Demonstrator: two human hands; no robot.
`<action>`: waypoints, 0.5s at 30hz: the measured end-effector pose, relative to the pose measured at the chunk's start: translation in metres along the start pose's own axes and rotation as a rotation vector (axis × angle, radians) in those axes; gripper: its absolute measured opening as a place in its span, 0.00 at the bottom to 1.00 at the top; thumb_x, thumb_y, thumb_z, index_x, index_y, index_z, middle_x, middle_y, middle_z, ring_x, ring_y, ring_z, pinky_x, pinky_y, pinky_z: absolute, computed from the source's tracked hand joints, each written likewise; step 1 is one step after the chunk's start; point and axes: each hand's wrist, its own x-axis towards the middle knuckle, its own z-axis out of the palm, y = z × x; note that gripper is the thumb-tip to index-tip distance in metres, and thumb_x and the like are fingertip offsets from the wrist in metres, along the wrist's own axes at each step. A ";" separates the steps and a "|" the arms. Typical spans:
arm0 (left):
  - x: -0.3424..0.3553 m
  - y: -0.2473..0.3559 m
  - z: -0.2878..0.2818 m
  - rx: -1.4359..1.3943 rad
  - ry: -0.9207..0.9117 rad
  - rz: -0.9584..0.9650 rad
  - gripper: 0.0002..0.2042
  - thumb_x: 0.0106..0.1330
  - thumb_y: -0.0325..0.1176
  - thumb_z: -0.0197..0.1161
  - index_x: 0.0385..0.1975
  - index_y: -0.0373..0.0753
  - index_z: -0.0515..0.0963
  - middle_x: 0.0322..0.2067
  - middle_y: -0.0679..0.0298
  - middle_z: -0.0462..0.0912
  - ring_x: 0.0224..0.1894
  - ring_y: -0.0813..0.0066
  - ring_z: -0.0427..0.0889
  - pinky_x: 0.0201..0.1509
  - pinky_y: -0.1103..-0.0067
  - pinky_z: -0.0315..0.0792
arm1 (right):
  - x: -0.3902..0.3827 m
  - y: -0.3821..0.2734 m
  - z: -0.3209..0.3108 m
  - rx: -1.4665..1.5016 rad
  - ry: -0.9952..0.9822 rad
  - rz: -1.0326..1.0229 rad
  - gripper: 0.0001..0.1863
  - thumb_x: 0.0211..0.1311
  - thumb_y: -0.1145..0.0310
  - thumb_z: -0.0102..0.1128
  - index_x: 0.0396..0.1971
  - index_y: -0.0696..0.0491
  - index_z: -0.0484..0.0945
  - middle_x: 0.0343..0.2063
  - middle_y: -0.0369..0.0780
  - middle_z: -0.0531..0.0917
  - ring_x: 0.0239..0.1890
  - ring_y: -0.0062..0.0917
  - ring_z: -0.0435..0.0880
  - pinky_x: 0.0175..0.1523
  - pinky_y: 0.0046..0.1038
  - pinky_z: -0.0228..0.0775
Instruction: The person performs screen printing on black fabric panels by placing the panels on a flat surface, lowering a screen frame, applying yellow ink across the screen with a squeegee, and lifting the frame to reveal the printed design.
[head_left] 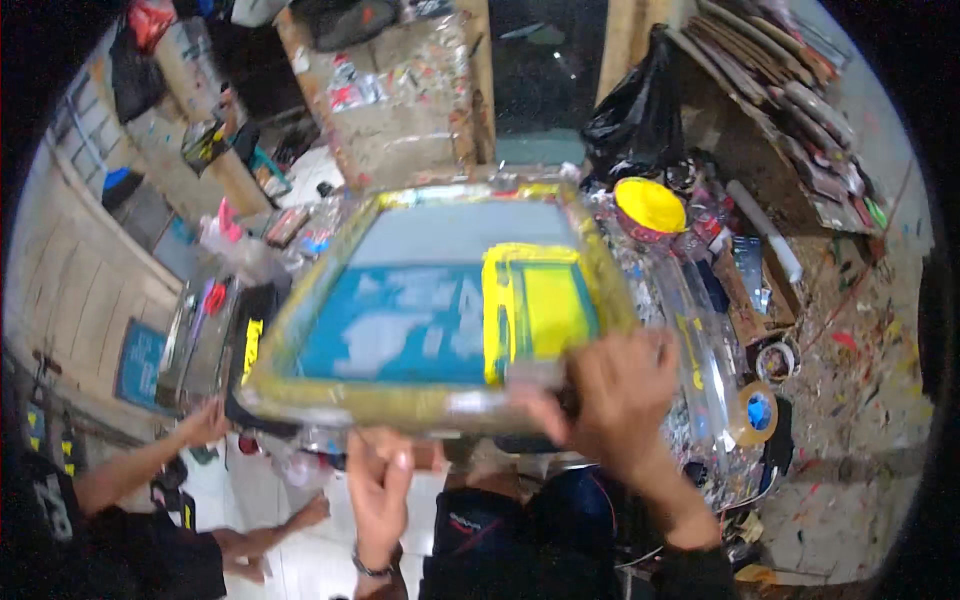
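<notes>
Nearest the lens: right hand (622,392), back of hand up, fingers curled over the near rail of the screen-printing frame (440,300) toward its right corner. Clenched on the rail, apparently also on the grey end of a squeegee (530,375) lying against it; exact contact blurred. Judged as the load-bearing grip, frame kept roughly level so ink stays on the mesh.

Left hand (380,480) just left of and below that grip, palm side up, fingertips under or at the near rail. Cannot tell whether closed on the rail or only propping it from beneath. Bracelet (372,568) at the wrist.

Frame itself: sits directly beyond both hands, over the worktable (700,400). Wooden border wrapped in yellowed tape, smeared with ink. Mesh teal-blue with pale open patches of a stencil to the left of the grip; band of yellow ink (545,305) straight ahead of the right hand; upper mesh greyer.

Further out, right of the grip: roll of brown tape (752,412), small tin (775,360), yellow-lidded tub (650,205), white tube (765,230), black plastic bag (640,120), stacked frames (800,110) on the paint-spattered floor.

Left of the grip: another person's arms (150,465), one hand near the frame's far-left corner, contact not clear.
</notes>
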 end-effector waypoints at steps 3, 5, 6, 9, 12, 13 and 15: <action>0.045 0.004 0.015 0.330 0.067 0.433 0.23 0.68 0.31 0.61 0.59 0.34 0.61 0.35 0.52 0.82 0.35 0.63 0.84 0.40 0.72 0.79 | 0.087 0.006 -0.006 -0.056 0.085 -0.052 0.26 0.55 0.41 0.65 0.23 0.51 0.72 0.22 0.39 0.74 0.28 0.34 0.77 0.40 0.36 0.68; 0.060 -0.008 0.027 0.980 -0.306 0.454 0.33 0.65 0.38 0.64 0.67 0.37 0.58 0.30 0.52 0.82 0.29 0.61 0.84 0.36 0.73 0.79 | 0.131 0.024 -0.010 -0.128 0.173 -0.098 0.26 0.56 0.40 0.63 0.29 0.53 0.76 0.23 0.41 0.78 0.30 0.40 0.79 0.34 0.39 0.68; 0.053 -0.015 0.042 1.093 -0.509 0.322 0.33 0.65 0.40 0.64 0.68 0.40 0.59 0.34 0.49 0.82 0.30 0.58 0.84 0.37 0.70 0.79 | 0.150 0.035 -0.026 -0.097 0.116 -0.046 0.25 0.57 0.42 0.62 0.32 0.53 0.78 0.24 0.42 0.79 0.31 0.42 0.80 0.34 0.41 0.69; 0.022 -0.084 0.043 1.307 -0.722 0.510 0.31 0.65 0.43 0.62 0.67 0.38 0.65 0.26 0.57 0.82 0.18 0.59 0.80 0.26 0.69 0.76 | 0.201 0.060 -0.052 -0.092 -0.114 -0.044 0.27 0.60 0.40 0.58 0.46 0.48 0.83 0.32 0.49 0.83 0.38 0.46 0.83 0.40 0.43 0.72; 0.002 -0.124 0.011 1.221 -0.758 0.425 0.24 0.66 0.39 0.60 0.61 0.37 0.71 0.25 0.58 0.82 0.20 0.60 0.80 0.27 0.69 0.75 | 0.230 0.057 -0.048 0.084 -0.001 0.083 0.30 0.61 0.36 0.54 0.36 0.53 0.81 0.29 0.46 0.81 0.33 0.38 0.79 0.38 0.36 0.70; 0.004 -0.130 0.009 1.142 -0.699 0.485 0.22 0.66 0.37 0.59 0.59 0.36 0.72 0.24 0.57 0.81 0.21 0.60 0.80 0.26 0.69 0.75 | 0.240 0.049 -0.063 0.022 -0.141 0.256 0.32 0.63 0.35 0.51 0.26 0.54 0.79 0.21 0.40 0.77 0.25 0.27 0.76 0.31 0.30 0.69; 0.006 -0.138 -0.010 1.005 -0.572 0.557 0.19 0.66 0.33 0.57 0.56 0.35 0.74 0.24 0.57 0.81 0.22 0.61 0.80 0.26 0.70 0.74 | 0.257 0.047 -0.066 -0.047 -0.312 0.430 0.36 0.65 0.34 0.48 0.20 0.55 0.80 0.14 0.34 0.74 0.17 0.16 0.73 0.25 0.25 0.67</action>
